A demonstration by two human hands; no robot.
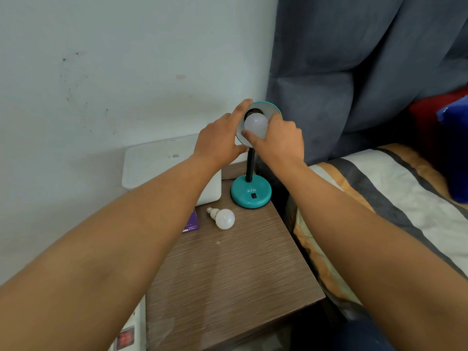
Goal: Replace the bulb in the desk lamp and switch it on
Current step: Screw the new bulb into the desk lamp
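Partly, both hands (253, 140) hide the lamp shade (272, 110) around the bulb (256, 125).

I stood before a scuffed pale wall (101, 59); a wood-grain nightstand (228, 274) sat between it and my striped bed (392, 188), grey padded headboard (354, 59) behind.

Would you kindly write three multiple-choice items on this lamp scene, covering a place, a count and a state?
1. Where does the loose bulb lie?
A. on the bed
B. on the wooden table, in front of the lamp base
C. on the white box

2. How many bulbs are visible?
A. one
B. two
C. three

3. What grips the bulb in the shade?
A. the right hand
B. the left hand
C. nothing

Key: 1 B, it rests on the wood by the teal base; 2 B, one loose, one in the shade; 3 A, right fingers wrap it while the left hand steadies the shade's rim.
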